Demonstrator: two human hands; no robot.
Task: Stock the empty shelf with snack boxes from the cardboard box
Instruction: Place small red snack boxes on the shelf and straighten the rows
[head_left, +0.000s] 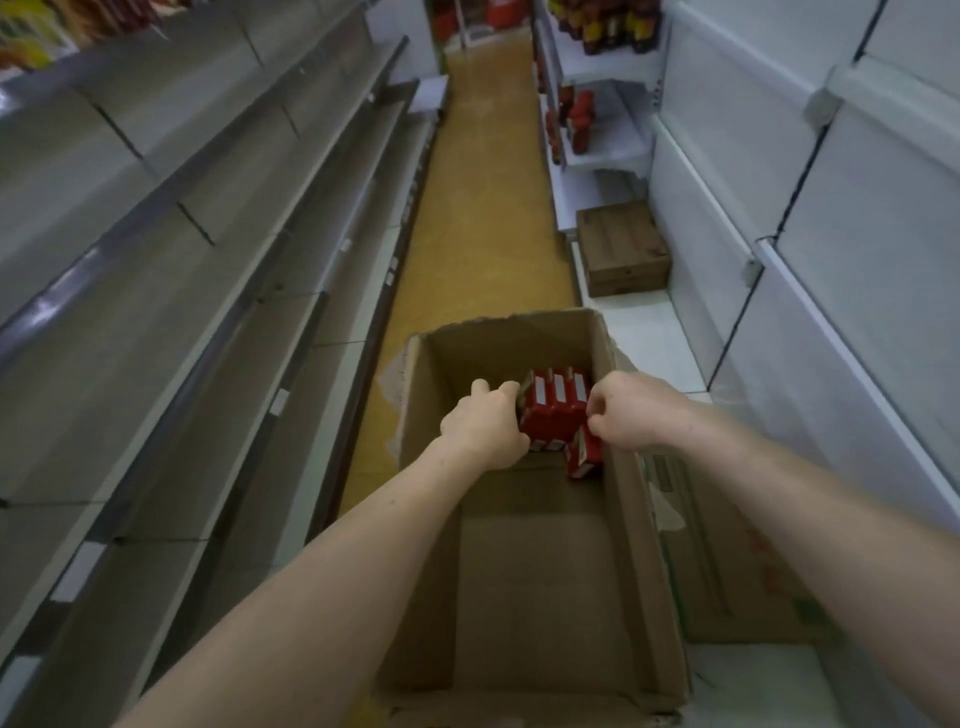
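Head view, seeming to be catching the job near its end: clamping left hand (483, 426) and right hand (621, 415) round a block of red snack boxes (553, 410) sitting deep in the almost emptied cardboard box (519, 571), and leaving the empty shelf (156, 338) alongside bare for now

A wooden crate (623, 249) sits on the white bottom shelf (644, 322) at the right. Red bottles (579, 122) stand on the shelves beyond it, beside the yellow floor (483, 182).

A shop aisle: long tiered shelves (218, 218) (price strips), stocked bottles (613, 26).
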